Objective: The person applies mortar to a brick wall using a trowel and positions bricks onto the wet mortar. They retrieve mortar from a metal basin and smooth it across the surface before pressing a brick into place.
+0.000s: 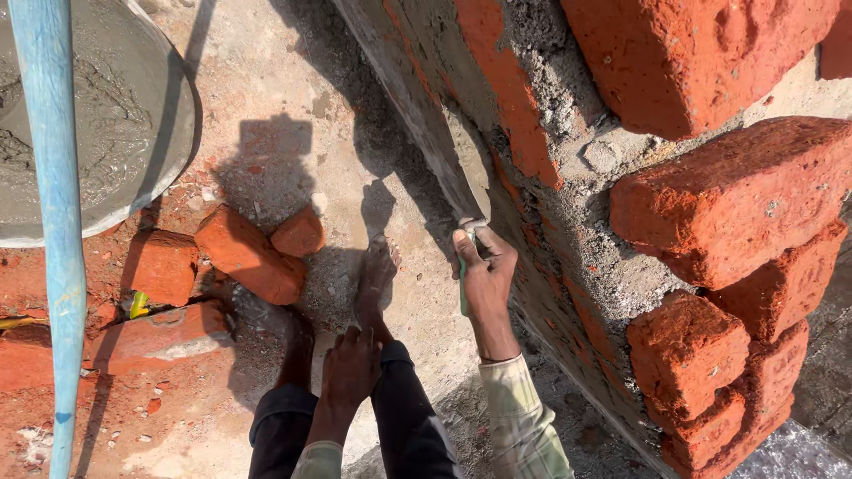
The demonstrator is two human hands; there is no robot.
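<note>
Against the side of the brick wall, the right hand is clamped on the green handle of a trowel, its blade lying flat on the wall face with grey mortar on it. Judging by the bare red brick and open, rough joints to the right and nearer, only a strip by the blade looks smoothed; most of the face is unfinished. The left hand rests on the person's knee, fingers curled loosely, holding nothing. Far left sits a pan of wet mortar, crossed by a blue pole. Loose bricks lie on the dusty concrete floor, in strong sunlight.
</note>
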